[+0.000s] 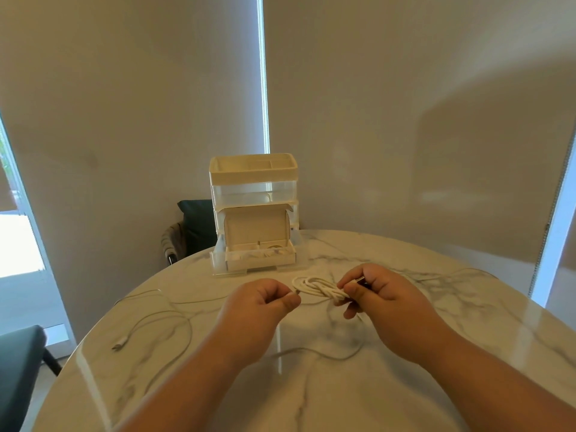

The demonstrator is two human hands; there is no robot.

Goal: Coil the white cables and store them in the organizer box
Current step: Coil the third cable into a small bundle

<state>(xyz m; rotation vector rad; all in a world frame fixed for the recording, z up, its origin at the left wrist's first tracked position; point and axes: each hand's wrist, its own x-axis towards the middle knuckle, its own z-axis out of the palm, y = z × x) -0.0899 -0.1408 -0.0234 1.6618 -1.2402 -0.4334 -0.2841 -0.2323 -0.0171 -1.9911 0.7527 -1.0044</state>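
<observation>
The right hand's fingers cover the near part of the coil, so how its loops finish there cannot be told. The cable end pinched in the left hand is mostly hidden by thumb and finger. What lies in the open box is too small to name, as is the plug type. Another cable disappears under both forearms. Picture edges cut off the tabletop and chair.

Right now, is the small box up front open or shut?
Open. The box has its lid flipped up, and white cables lie inside.
</observation>
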